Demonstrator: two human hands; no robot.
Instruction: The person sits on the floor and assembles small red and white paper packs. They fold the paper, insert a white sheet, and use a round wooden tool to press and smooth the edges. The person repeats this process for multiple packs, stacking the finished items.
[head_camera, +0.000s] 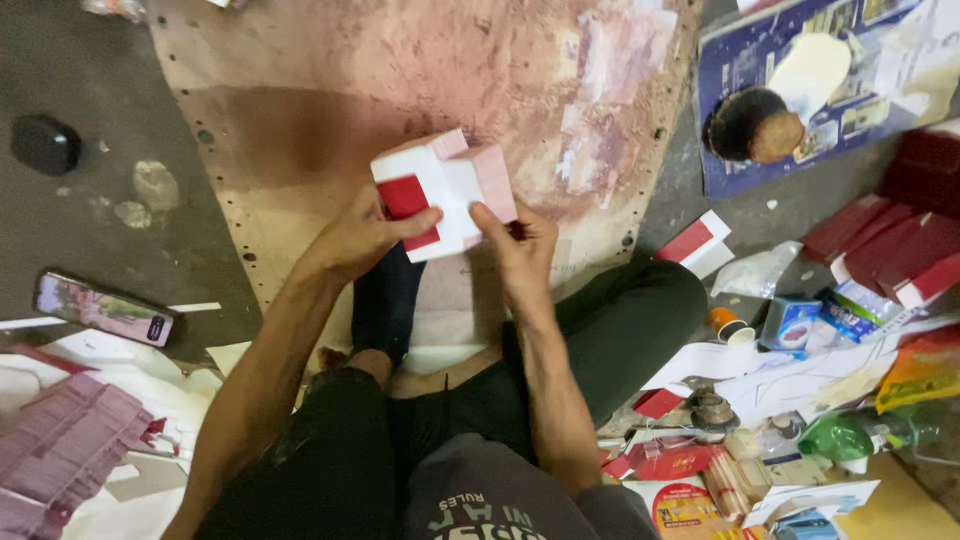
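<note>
A small white cardboard box (452, 180) with a red flap and pink edges is held up over a stained board (330, 110). My left hand (360, 238) grips its left side, thumb on the red flap. My right hand (515, 245) holds the right side, its thumb pressed on the white face. Both forearms reach up from my crossed legs in dark trousers.
A phone (103, 309) lies on the floor at left, above a stack of pink card pieces (65, 450). Red box blanks (890, 245), small cartons, a green bottle (840, 437), paper scraps and a brush on a blue board (760, 125) crowd the right.
</note>
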